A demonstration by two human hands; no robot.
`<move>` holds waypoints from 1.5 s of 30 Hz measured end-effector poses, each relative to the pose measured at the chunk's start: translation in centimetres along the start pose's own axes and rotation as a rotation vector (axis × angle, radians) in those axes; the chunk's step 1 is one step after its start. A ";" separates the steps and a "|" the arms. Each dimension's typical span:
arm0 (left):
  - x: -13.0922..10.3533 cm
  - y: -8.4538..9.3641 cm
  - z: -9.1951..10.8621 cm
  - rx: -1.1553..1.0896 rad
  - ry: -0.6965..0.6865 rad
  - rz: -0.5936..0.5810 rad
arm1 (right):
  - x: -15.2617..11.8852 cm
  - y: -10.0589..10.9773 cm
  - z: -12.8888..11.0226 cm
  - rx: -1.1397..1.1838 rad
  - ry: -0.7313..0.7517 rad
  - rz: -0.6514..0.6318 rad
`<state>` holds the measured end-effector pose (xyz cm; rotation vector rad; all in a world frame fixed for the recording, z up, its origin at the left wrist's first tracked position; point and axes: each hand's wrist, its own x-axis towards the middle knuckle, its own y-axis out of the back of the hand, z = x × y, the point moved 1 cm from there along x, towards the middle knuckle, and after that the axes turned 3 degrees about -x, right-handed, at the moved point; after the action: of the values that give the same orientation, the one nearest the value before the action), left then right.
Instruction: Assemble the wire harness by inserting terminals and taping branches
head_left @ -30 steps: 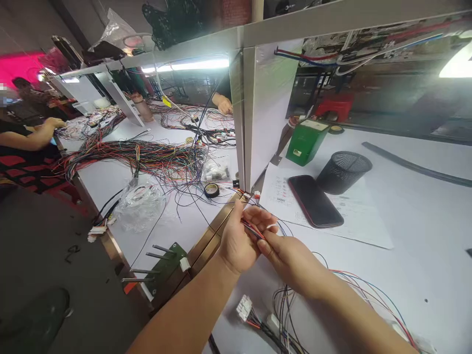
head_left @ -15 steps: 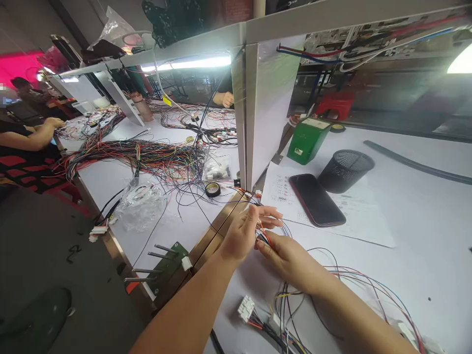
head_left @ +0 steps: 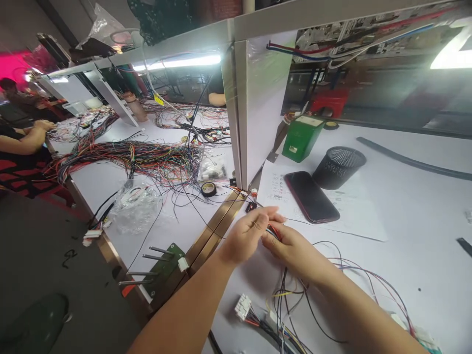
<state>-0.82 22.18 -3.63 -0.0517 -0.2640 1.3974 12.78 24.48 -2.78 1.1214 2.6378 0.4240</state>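
Note:
Both of my hands meet over the white worktop, near the foot of the upright panel. My right hand (head_left: 289, 246) is closed on a small bundle of red, blue and dark wires (head_left: 273, 230). Around the same bundle, just ahead of the right fingers, my left hand (head_left: 245, 238) is curled with its thumb folded over. The wire ends inside the left hand are hidden. Just beyond the left fingers lies a black connector (head_left: 251, 206), with a small white-and-orange connector (head_left: 254, 193) behind it. Below my hands, a white multi-pin connector (head_left: 243, 308) ends a thick cable bundle.
A phone (head_left: 311, 196) lies on printed sheets (head_left: 359, 221), beside a black mesh cup (head_left: 341, 169) and a green box (head_left: 302, 137). To the left are a green pegged plate (head_left: 162, 270), a tape roll (head_left: 208, 189), a plastic bag (head_left: 134, 206) and a long wire heap (head_left: 147, 157). Another person's arm (head_left: 25, 140) is at far left.
My left fingers and thumb have folded in from a more spread pose and closed around the wires. The view has shifted slightly, and a black connector now shows beyond the left hand.

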 end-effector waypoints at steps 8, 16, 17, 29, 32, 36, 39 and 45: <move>0.2 0.4 0.7 0.459 -0.095 0.000 | 0.0 0.1 0.6 0.015 -0.002 0.027; 0.1 0.5 0.6 0.524 -0.210 0.080 | -0.2 0.7 0.3 0.264 0.003 -0.107; 0.1 0.6 0.5 0.573 -0.249 0.075 | -0.2 0.7 0.2 0.248 0.024 -0.115; 0.6 1.7 -0.2 0.543 0.032 0.139 | 0.0 0.4 1.1 0.282 -0.100 0.030; 0.5 1.7 -0.1 0.282 0.188 0.069 | 0.0 0.4 1.2 0.307 -0.072 0.062; 0.3 1.9 0.5 0.121 0.321 -0.011 | 0.2 0.7 1.6 0.171 -0.099 0.206; 0.5 2.3 0.8 -0.012 0.283 -0.104 | 0.4 1.0 1.8 0.079 -0.148 0.335; 1.1 4.8 0.1 0.431 0.115 0.443 | 0.4 1.2 2.3 0.402 -0.173 0.255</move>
<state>-5.29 24.07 -4.28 0.1752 0.1596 1.8581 14.07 25.97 -4.56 1.5440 2.4972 -0.1675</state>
